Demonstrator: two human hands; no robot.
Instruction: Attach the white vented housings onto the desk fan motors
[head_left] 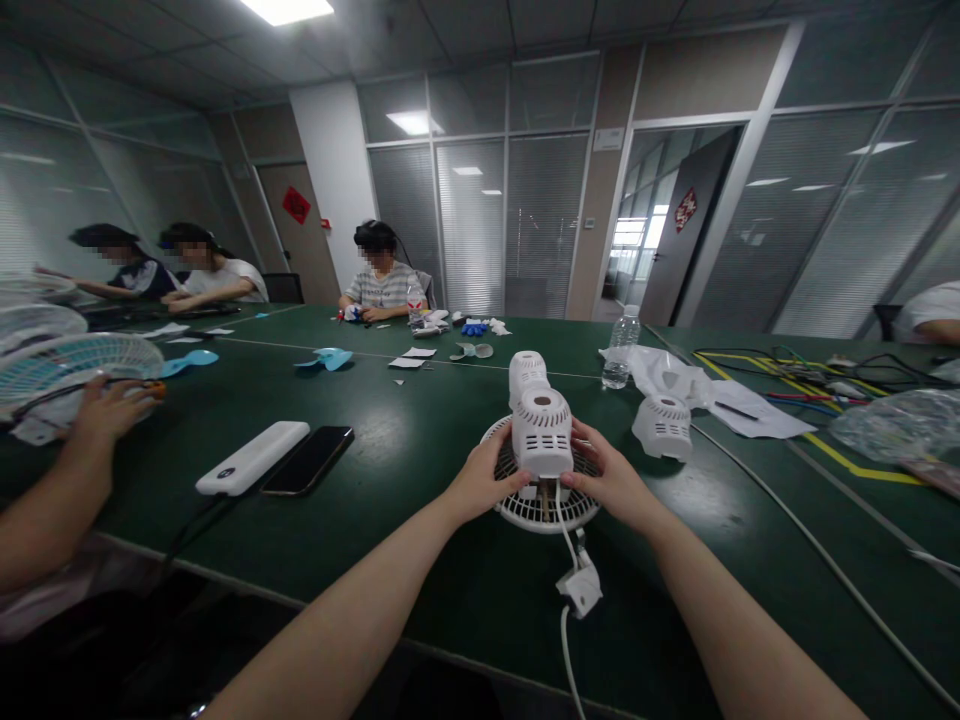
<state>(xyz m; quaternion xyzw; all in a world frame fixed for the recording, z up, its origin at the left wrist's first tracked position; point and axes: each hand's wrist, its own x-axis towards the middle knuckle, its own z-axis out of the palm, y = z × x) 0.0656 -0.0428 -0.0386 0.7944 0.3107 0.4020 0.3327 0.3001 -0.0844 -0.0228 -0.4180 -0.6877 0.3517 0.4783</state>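
Observation:
Both my hands hold a white vented fan motor cover [546, 435] from its two sides. My left hand [487, 475] has its fingers along the left side, thumb at the lower edge. On the opposite side, my right hand [611, 475] grips in the same way. Beneath the cover lies a round white fan grille [517, 512], partly hidden by the hands. A white cord [561, 515] runs from under the cover to a white plug or switch box [581, 587]. Just behind stands another white vented cover [529, 370]; a similar white housing [664, 428] sits to the right.
A white power bank [253, 457] and black phone [309, 460] lie left, near a co-worker's hand [112, 410] on a fan grille [82, 360]. Blue fan blades [326, 358] lie farther back. A water bottle [621, 348], papers [765, 410] and cables [810, 365] occupy the right.

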